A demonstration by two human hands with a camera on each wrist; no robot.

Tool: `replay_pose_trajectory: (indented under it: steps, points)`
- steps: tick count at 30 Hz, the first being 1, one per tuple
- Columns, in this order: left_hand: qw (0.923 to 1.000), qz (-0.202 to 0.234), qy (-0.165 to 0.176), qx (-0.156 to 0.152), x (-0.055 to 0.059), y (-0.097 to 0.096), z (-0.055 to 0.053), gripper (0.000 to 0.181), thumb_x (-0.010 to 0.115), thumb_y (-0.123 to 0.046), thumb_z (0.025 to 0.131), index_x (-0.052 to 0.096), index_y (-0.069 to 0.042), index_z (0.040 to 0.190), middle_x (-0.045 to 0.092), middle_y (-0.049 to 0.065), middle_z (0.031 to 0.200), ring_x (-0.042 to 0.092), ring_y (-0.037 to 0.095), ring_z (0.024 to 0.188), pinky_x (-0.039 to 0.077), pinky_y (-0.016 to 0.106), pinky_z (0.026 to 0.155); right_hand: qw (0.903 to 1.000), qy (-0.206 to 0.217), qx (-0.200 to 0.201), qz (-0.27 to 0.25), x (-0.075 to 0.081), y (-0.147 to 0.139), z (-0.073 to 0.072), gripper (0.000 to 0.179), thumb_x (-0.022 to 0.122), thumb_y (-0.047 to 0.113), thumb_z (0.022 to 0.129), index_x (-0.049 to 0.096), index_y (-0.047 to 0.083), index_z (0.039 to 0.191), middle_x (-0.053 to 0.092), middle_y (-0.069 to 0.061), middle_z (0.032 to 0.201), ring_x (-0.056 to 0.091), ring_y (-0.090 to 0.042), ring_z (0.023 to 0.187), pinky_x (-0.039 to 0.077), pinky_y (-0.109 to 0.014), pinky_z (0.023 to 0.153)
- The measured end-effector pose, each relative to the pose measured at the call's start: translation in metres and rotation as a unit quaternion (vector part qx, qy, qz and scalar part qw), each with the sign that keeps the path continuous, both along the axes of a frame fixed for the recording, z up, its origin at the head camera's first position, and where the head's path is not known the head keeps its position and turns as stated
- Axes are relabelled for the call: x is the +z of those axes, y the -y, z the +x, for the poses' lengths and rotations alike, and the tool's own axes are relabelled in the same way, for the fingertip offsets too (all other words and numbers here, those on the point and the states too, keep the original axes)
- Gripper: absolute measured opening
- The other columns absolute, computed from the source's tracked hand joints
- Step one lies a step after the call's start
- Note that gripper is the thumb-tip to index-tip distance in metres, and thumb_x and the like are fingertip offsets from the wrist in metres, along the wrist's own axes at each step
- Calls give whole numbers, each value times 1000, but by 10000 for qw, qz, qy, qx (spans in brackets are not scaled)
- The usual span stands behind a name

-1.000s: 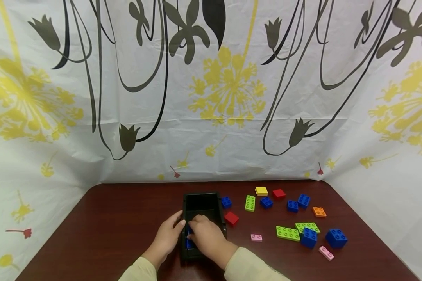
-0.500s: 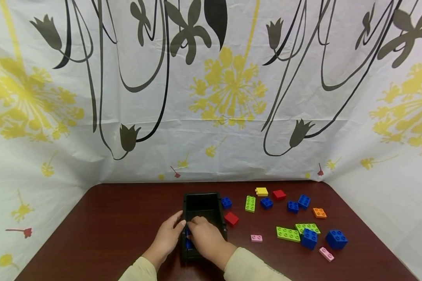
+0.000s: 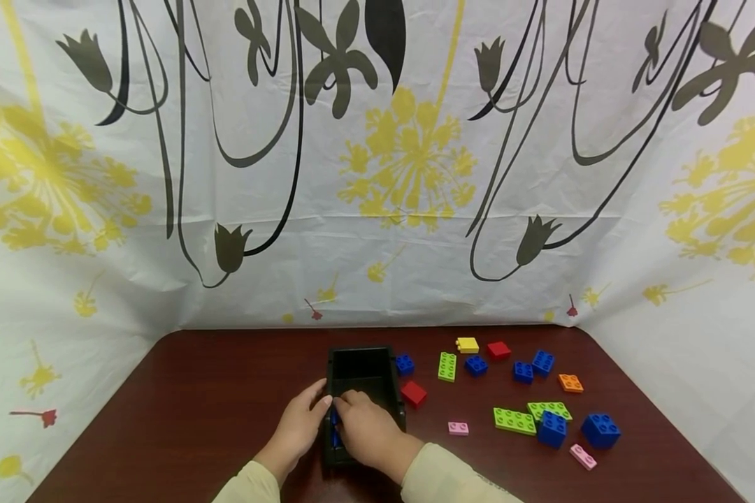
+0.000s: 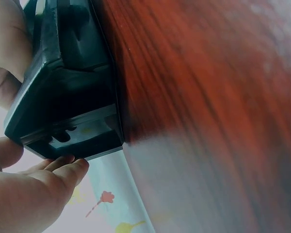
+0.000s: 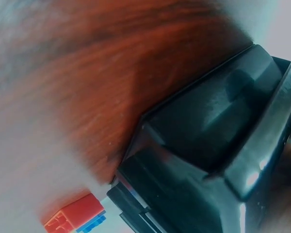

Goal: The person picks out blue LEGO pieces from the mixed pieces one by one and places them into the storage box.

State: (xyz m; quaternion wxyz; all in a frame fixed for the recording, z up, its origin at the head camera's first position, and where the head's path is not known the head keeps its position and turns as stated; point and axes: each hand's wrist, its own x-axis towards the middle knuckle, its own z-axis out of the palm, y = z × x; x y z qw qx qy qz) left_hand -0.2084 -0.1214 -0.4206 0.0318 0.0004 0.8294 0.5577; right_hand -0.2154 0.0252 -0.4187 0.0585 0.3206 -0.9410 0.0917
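Observation:
A black plastic bin (image 3: 346, 461) stands on the table in front of me, its long side pointing away. My left hand (image 3: 297, 425) grips its left wall, thumb at the rim. In the left wrist view, the left fingertips (image 4: 77, 170) lie against the bin's outer side. My right hand (image 3: 370, 427) reaches down inside the bin with bent fingers, at a blue toy brick (image 3: 335, 432) along the left wall. Only a narrow strip of that brick shows beside the hand; the fingertips are mostly hidden. The right wrist view shows mainly the outer wall of the bin (image 5: 208, 111).
Right of the bin lie a red brick (image 3: 413, 393) and a blue brick (image 3: 405, 364). Farther right are several scattered bricks: green (image 3: 514, 420), pink (image 3: 458, 428), orange (image 3: 570, 383), yellow (image 3: 468, 345) and large blue (image 3: 600, 431). A printed cloth (image 3: 377, 279) closes off the back.
Inside the bin, the right hand has shifted slightly, and less of the blue brick shows beside it. The left hand keeps its place on the bin.

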Motion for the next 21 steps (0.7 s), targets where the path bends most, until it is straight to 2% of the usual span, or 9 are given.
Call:
replay_pose_trajectory:
  steps: [6, 14, 18, 21]
  points:
    - [10000, -7, 69, -32, 0, 0, 0, 48, 45, -20, 104, 37, 3, 146, 38, 29, 145, 35, 46, 134, 41, 57, 100, 9999, 150, -50, -25, 1, -1, 0, 45, 71, 25, 88, 62, 3, 127, 61, -8, 120, 58, -18, 110, 55, -30, 84]
    - [10000, -54, 11, -38, 0, 1, 0, 49, 46, -21, 103, 37, 3, 146, 39, 29, 145, 36, 46, 133, 40, 58, 101, 9999, 25, -82, -132, 2, -6, -1, 48, 70, 27, 89, 61, 4, 129, 60, -8, 123, 57, -19, 113, 54, -31, 87]
    - [9999, -124, -72, -17, 0, 1, 0, 50, 46, -22, 103, 38, 3, 145, 40, 29, 144, 37, 46, 132, 41, 58, 100, 9997, -183, -129, -134, 6, -10, -1, 48, 70, 29, 89, 60, 7, 130, 59, -9, 125, 57, -19, 114, 55, -30, 85]
    - [9997, -174, -153, 22, -1, 0, 0, 49, 47, -21, 103, 39, 3, 145, 41, 29, 143, 38, 46, 132, 40, 59, 100, 9985, -494, -145, -159, 10, -14, -1, 49, 71, 30, 88, 61, 8, 130, 60, -8, 125, 58, -20, 115, 56, -30, 84]
